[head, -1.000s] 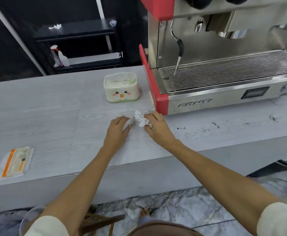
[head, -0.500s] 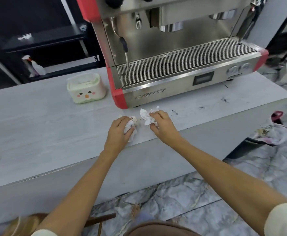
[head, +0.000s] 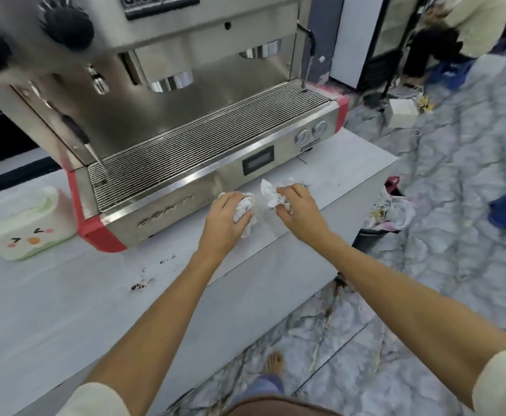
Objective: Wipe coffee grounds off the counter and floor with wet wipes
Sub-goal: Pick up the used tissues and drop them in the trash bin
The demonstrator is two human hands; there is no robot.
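My left hand (head: 223, 223) grips a crumpled white wet wipe (head: 244, 210) and holds it down on the pale counter (head: 50, 310), just in front of the espresso machine. My right hand (head: 298, 210) pinches a second crumpled wipe (head: 271, 195) a little to the right, close to the counter surface. Dark coffee grounds (head: 143, 283) lie smeared on the counter to the left of my left forearm. A few more specks of grounds (head: 305, 185) sit beyond my right hand.
A steel and red espresso machine (head: 185, 139) fills the back of the counter. A white wet-wipe box with a cartoon face (head: 25, 226) stands to its left. A lined trash bin (head: 386, 210) stands on the marble floor (head: 440, 280) past the counter's right end. A person (head: 455, 25) is far right.
Both hands have slid rightward along the counter with their wipes, now in front of the machine's display. The view has swung right, showing the counter's end and the bin.
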